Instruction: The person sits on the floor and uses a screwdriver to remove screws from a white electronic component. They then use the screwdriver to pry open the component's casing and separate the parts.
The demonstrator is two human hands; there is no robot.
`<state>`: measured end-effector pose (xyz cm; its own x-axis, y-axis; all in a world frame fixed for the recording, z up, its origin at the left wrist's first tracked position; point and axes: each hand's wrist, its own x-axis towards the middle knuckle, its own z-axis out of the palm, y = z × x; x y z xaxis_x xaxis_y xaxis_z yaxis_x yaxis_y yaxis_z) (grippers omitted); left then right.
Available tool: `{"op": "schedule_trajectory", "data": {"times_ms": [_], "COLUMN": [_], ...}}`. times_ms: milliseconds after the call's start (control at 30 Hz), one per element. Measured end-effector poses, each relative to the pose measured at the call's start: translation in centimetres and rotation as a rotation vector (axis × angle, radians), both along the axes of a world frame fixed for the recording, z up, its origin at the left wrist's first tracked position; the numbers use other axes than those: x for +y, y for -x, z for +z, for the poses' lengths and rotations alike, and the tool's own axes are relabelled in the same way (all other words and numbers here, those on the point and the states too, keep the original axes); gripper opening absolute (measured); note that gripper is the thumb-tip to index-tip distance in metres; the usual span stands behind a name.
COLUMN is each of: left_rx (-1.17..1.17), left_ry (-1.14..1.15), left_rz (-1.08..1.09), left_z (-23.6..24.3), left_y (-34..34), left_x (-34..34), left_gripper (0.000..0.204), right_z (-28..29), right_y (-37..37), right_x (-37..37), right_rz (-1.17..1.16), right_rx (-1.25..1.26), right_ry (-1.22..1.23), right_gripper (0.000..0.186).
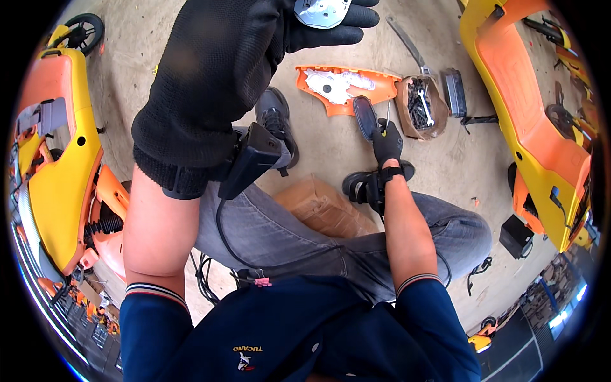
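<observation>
Black-gloved left hand, fingers outstretched at silver disc, view's top edge; grip unclear, loose hold could drop it. Right hand closed around thin tool near orange panel; slip could scratch.

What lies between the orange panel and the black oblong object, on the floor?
In the head view, an open brown container lies between them, holding small dark parts and a silver wrench.

Yellow-and-orange scooter bodies, a long wrench and a hardware box mark a vehicle workshop.
</observation>
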<state>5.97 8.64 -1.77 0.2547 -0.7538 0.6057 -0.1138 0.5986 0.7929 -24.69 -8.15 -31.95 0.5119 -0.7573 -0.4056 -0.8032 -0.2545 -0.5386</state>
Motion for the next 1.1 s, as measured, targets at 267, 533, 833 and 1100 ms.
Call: {"op": "schedule_trajectory", "data": {"times_ms": [267, 533, 833, 1100], "left_rx": [0.041, 0.212, 0.506, 0.584], "left_ry": [-0.031, -0.136, -0.69, -0.789], "left_rz": [0.04, 0.119, 0.231, 0.085], "left_z": [0.5, 1.2, 2.6, 0.9], "left_y": [0.6, 1.9, 1.7, 5.1], "left_x": [-0.1, -0.2, -1.8, -3.7], "left_gripper": [0.071, 0.058, 0.049, 0.043], "right_z": [-0.2, -1.2, 15.4, 33.3], "right_y": [0.2, 0.2, -4.8, -5.4], "right_x": [0.2, 0.2, -7.9, -8.5], "right_rz": [-0.009, -0.134, -0.005, -0.048], "right_rx": [-0.013, -0.121, -0.493, -0.613], "right_ry": [-0.014, -0.197, -0.338, -0.228], "right_gripper": [0.028, 0.024, 0.016, 0.026]}}
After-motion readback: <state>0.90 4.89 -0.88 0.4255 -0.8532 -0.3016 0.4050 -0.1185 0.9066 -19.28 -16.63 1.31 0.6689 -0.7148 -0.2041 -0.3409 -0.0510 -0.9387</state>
